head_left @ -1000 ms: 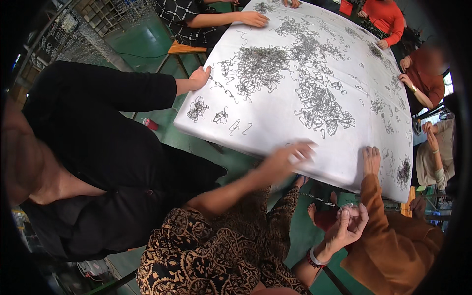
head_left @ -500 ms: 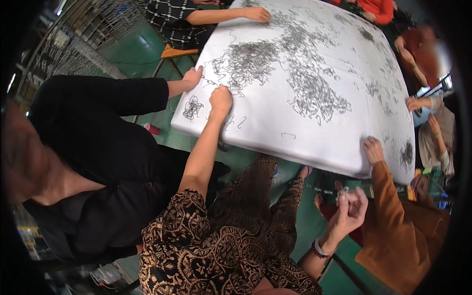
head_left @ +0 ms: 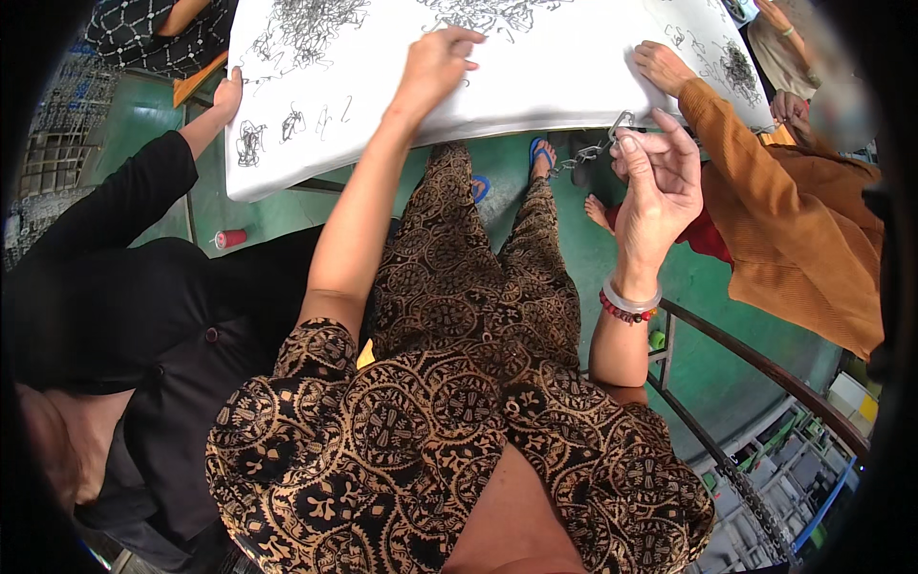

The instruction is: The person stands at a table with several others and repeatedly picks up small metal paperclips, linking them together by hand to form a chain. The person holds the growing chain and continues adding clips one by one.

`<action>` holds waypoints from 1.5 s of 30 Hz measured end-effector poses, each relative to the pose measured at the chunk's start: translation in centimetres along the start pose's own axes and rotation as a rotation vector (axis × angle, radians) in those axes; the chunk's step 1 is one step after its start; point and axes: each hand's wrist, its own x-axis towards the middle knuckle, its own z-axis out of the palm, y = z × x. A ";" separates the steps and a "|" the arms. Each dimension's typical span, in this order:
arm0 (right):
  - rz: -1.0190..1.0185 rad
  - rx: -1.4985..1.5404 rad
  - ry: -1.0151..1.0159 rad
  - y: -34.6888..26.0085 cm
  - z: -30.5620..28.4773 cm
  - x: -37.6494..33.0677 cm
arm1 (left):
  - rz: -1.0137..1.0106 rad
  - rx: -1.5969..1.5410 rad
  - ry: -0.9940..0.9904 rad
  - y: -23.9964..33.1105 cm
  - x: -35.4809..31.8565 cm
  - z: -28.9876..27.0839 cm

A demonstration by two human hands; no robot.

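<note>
Head cam: metal link (head_left: 622, 121) pinched btwn R fingers (head_left: 681, 141), jutting out.

Chain (head_left: 580, 158): bright metal links. Hooks (head_left: 738, 65): metal wire, dull. Table cover (head_left: 545, 81): smooth, matt. Bangle (head_left: 633, 298): smooth, glossy. Beads (head_left: 627, 314): polished-looking. Brown jacket (head_left: 794, 210): ribbed cloth. Floor (head_left: 708, 287): smooth, faint sheen.

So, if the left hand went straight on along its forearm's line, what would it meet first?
Probably the pile of wire hooks on the white table, though how high the left hand sits is unclear.
</note>
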 end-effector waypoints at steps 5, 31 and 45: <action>0.007 -0.039 0.023 0.3 0.1 -0.2 | 0.144 -0.234 -0.106 5.6 -2.7 2.9; 0.214 -0.636 -0.282 8.7 0.9 9.4 | 0.483 -0.214 -0.128 10.6 -9.7 4.4; 0.197 -0.528 -0.407 12.0 5.1 11.6 | 0.388 -0.289 -0.178 9.3 -10.6 5.4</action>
